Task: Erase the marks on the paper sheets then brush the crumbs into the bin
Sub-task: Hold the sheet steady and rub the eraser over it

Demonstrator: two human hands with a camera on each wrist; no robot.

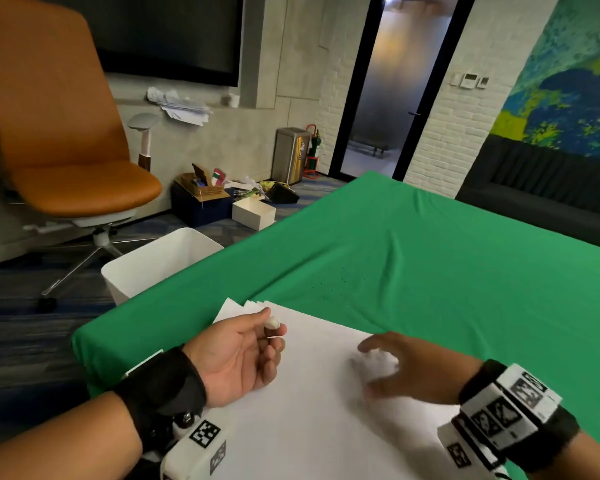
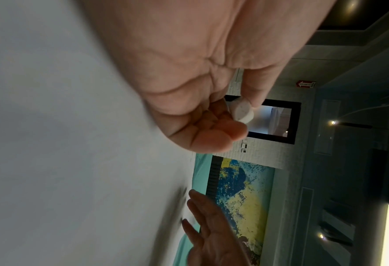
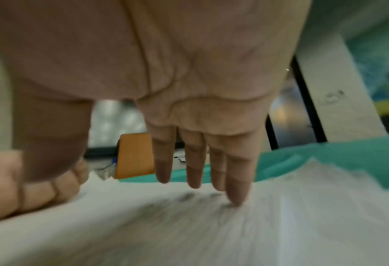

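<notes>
We see a table draped in bright green cloth (image 1: 430,258), its near left corner pointing toward a white rectangular plastic bin (image 1: 160,261) that stands on the floor just beyond that edge. On the cloth in front of us lies a loose stack of white paper sheets (image 1: 312,410), its long axis running away from us toward the far left, roughly toward the bin. Both hands are over the paper. Our left hand (image 1: 236,358) rests palm up on the stack's left side, nearer the bin, with thumb and fingertip pinching a small white rounded eraser (image 1: 272,322). Our right hand (image 1: 409,368) has its fingers straight and together, holding nothing, tips touching the sheet; it is blurred, so we judge it is sweeping crumbs. Small dark specks dot the green cloth (image 1: 340,282) beyond the paper's far edge.

The right wrist view shows faint grey smudges (image 3: 188,196) on the paper beside the fingertips, which the head view does not. The left wrist view shows the eraser's flat speckled face.
</notes>
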